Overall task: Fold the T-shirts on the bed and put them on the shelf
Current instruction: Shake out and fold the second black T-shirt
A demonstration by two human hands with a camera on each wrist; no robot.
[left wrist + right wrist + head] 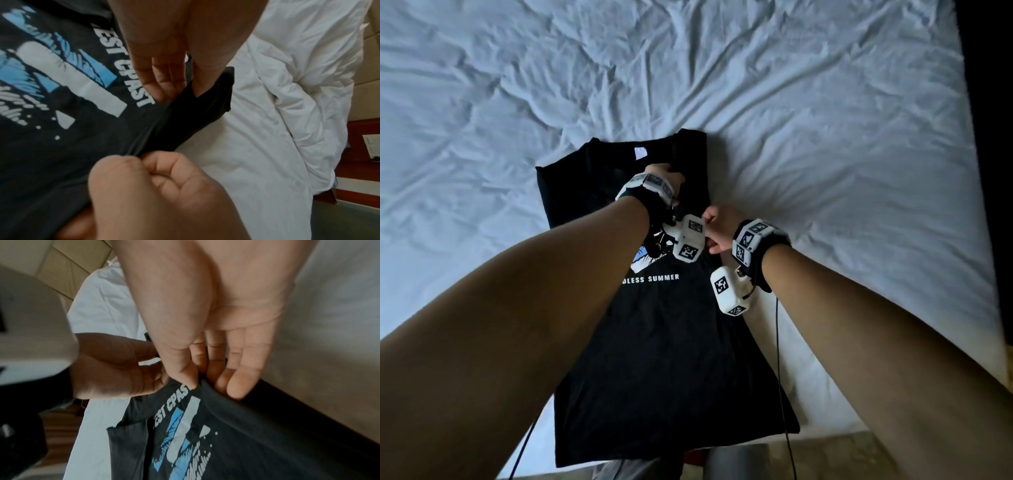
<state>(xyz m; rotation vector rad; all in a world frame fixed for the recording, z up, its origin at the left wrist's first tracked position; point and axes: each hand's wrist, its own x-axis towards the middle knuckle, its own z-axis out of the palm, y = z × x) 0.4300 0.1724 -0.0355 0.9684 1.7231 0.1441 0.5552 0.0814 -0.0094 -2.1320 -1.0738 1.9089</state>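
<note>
Black T-shirt [667, 342] lying lengthwise on the white-sheeted bed [825, 137], hem toward the near edge and collar away from the viewer, with its left side already turned in over the body. The left hand [666, 178] reaches across to the upper part of the shirt, where the left wrist view shows thumb and fingers pinching a dark flap of cloth, probably the right sleeve, lifted clear of the sheet. The right hand [720, 228] sits just beside the shirt's right edge near chest height, its grip narrow, thumb and forefinger nipping a fold of the fabric close to the printed lettering, as the right wrist view confirms. Judged stage: the right-side fold is being set up, and the shelf is not in view. Risks from here: the two pinches are small and hold a limp, slippery layer, so an uneven pull could drag the turned-in left side open or skew the fold line; lifting one hand ahead of the other would bunch the sleeve under the body panel; the crumpled sheet beneath may ride up with the cloth; the wrist cables [779, 342] trailing over the lower shirt could snag the hem
</note>
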